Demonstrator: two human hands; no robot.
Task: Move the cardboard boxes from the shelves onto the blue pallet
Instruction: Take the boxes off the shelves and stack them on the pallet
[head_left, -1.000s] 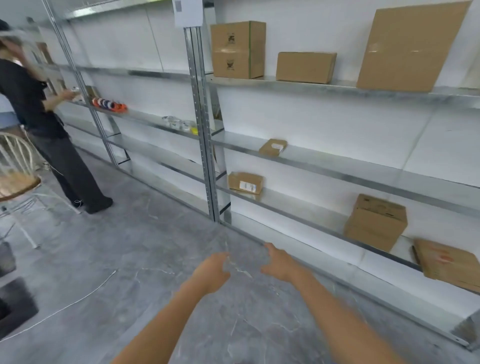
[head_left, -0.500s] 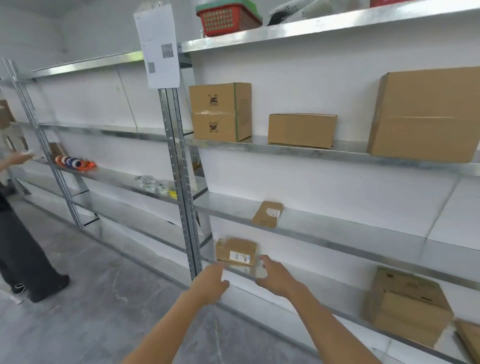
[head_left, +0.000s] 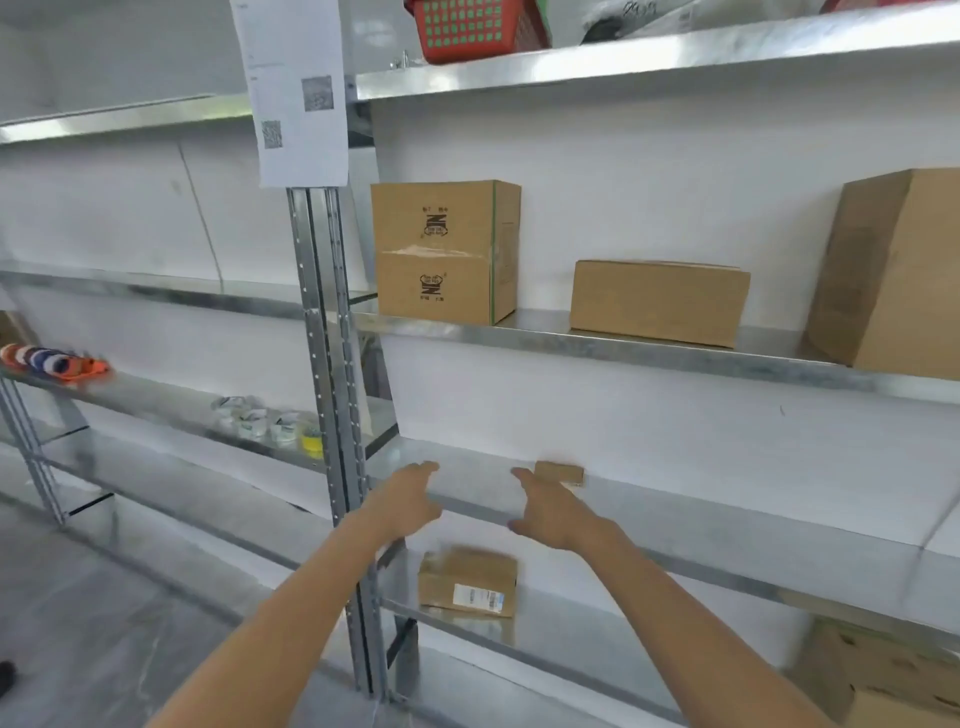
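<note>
Metal shelves hold cardboard boxes. On the upper shelf (head_left: 613, 345) stand a tall printed box (head_left: 444, 252), a low wide box (head_left: 657, 301) and a large box (head_left: 893, 275) at the right edge. A small flat box (head_left: 561, 473) lies on the middle shelf, just past my right hand (head_left: 553, 512). A labelled box (head_left: 467, 582) sits on the shelf below, under both hands. My left hand (head_left: 408, 501) and my right hand are raised in front of the middle shelf, fingers relaxed, holding nothing. Another box (head_left: 878, 675) shows at the bottom right. The blue pallet is out of view.
A steel upright (head_left: 332, 415) stands just left of my left hand, with a paper sheet (head_left: 296, 88) taped on it. Tape rolls (head_left: 270, 426) and coloured items (head_left: 49, 361) lie on the left shelf. A red basket (head_left: 478, 28) sits on top.
My view has risen from the floor to the shelves and come closer. Both hands have lifted up to the middle shelf. The person at the left has left the view.
</note>
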